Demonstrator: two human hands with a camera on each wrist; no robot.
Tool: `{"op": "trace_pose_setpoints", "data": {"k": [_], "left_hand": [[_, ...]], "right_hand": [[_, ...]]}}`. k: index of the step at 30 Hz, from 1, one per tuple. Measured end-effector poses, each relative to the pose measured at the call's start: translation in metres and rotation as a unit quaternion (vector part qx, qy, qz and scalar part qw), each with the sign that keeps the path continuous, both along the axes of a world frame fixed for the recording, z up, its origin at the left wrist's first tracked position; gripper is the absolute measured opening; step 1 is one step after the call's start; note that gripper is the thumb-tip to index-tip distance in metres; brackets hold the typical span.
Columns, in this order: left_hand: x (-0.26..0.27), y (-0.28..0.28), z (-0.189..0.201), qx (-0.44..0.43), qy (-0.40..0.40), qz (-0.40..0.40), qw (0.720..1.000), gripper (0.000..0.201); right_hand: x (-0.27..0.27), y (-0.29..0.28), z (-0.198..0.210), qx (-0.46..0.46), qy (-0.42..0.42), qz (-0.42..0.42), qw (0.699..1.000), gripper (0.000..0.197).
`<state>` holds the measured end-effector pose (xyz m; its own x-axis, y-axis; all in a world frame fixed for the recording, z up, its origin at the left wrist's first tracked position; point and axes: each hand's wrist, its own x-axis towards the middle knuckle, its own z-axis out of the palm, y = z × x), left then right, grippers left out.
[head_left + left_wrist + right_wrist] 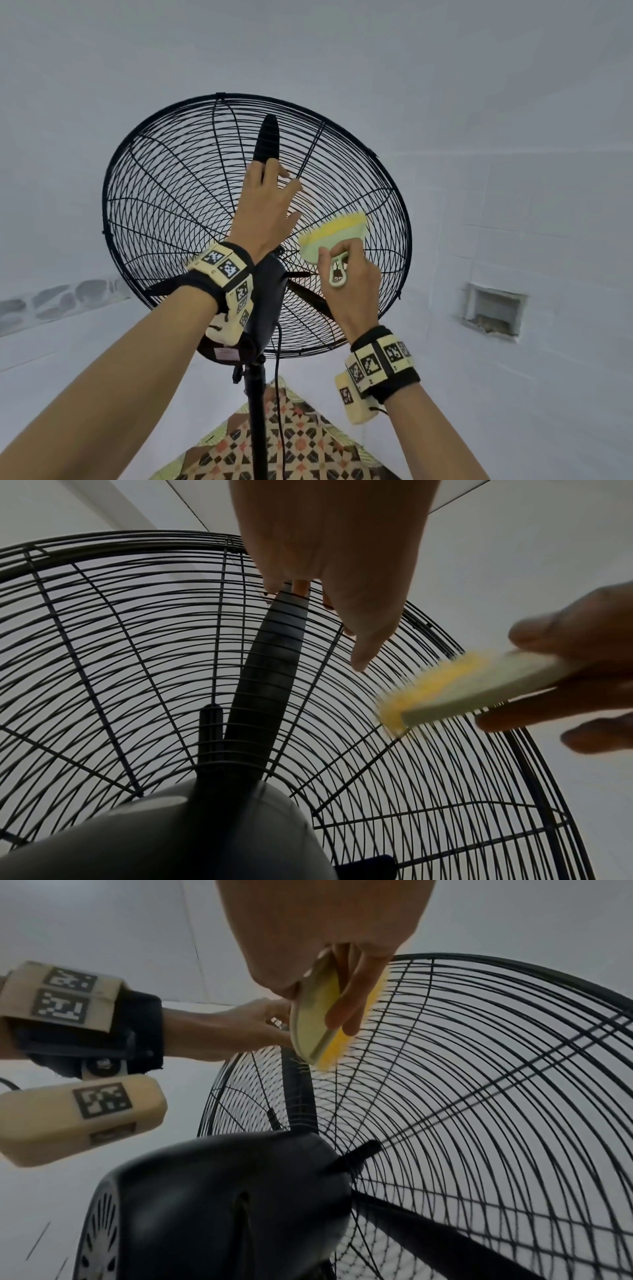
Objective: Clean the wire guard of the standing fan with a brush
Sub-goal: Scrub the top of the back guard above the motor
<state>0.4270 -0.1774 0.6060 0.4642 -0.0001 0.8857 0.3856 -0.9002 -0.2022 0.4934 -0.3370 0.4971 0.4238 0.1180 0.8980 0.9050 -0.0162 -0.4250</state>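
Note:
The standing fan's black wire guard [171, 205] [120, 669] [496, 1069] is seen from behind, tilted upward. My left hand [270, 202] [335, 547] [240, 1031] is on the rear guard above the hub, its fingers curled round the wires beside a black blade [267, 140] [270, 656]. My right hand [349, 284] [565, 683] [325, 934] grips a pale green brush [330, 236] [479, 685] [311, 1015]. Its yellow bristles press against the guard wires right of the hub.
The dark motor housing [267, 291] [222, 1191] sits behind the guard on a black pole [256, 411], with a cord [279, 394] hanging beside it. White tiled walls surround the fan. A recessed opening [493, 311] is in the right wall, and patterned floor tiles [301, 438] lie below.

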Motion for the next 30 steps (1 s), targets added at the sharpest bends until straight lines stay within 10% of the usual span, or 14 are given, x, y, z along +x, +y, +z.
{"op": "trace_pose_setpoints", "data": {"k": [30], "left_hand": [[0.001,-0.012,0.005,-0.011,0.004,0.029,1.0,0.048]], "right_hand": [[0.021,-0.004,-0.034,-0.112,0.122,-0.02,0.986,0.016]]}}
